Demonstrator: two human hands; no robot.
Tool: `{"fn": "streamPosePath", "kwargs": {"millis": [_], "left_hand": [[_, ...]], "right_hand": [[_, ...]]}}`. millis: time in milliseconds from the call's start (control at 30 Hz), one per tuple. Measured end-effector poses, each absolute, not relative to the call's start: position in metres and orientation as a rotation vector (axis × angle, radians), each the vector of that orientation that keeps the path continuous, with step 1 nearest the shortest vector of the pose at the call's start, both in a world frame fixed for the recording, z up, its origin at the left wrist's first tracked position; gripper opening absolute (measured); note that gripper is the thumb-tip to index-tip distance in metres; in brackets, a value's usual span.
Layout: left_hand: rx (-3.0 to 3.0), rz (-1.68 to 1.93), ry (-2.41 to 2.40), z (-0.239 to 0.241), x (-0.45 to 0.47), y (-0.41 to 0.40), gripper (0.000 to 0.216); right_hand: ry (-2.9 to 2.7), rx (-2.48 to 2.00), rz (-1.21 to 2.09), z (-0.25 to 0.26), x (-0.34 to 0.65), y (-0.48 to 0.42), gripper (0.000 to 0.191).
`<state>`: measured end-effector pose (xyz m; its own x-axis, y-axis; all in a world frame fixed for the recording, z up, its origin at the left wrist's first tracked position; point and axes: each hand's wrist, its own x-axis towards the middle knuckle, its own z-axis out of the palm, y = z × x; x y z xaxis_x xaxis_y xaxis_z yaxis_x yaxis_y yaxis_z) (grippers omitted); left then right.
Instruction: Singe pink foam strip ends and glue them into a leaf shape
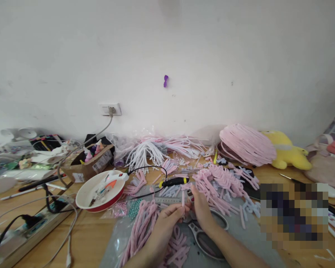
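Note:
My left hand (170, 217) pinches a short pink pipe cleaner (183, 198), which stands upright from the fingertips. Close beside it, my right hand (200, 208) is closed round a small metal-topped thing (189, 193) that looks like a lighter, mostly hidden by the fingers. Below the right hand lie scissors (197, 232) with grey handles, their blades partly covered by the hands. A steel ruler (167, 201) lies just beyond my left hand. Long pink pipe cleaners (141, 227) stretch to the left, and braided pink pieces (178, 245) lie under my wrists.
A hot glue gun (113, 179) rests in a red-rimmed bowl (82, 197), its cable crossing the table. Behind are a black-and-yellow screwdriver (174, 181), white stamens (146, 152) and a pink coil (247, 145). A power strip (36, 230) lies left, a yellow plush toy (287, 150) right.

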<state>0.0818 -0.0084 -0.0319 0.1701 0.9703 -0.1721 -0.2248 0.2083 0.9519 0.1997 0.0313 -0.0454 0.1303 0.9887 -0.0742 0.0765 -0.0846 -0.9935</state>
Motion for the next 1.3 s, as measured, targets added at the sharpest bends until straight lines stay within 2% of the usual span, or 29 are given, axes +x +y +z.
{"fn": "streamPosePath", "kwargs": {"millis": [233, 333, 933, 1300], "left_hand": [[0.877, 1.102, 0.946, -0.035, 0.080, -0.009, 0.016], [0.834, 1.116, 0.913, -0.033, 0.080, -0.009, 0.021], [0.886, 1.074, 0.937, -0.029, 0.080, -0.010, 0.028], [0.883, 1.043, 0.909, -0.026, 0.080, -0.011, 0.030]], "right_hand": [[-1.239, -1.342, 1.136, -0.043, 0.202, 0.031, 0.056], [-1.265, -1.351, 1.114, -0.040, 0.201, 0.029, 0.058], [-1.281, -1.389, 1.102, -0.043, 0.201, 0.027, 0.046], [-1.268, -1.385, 1.120, -0.044, 0.201, 0.027, 0.046]]}}
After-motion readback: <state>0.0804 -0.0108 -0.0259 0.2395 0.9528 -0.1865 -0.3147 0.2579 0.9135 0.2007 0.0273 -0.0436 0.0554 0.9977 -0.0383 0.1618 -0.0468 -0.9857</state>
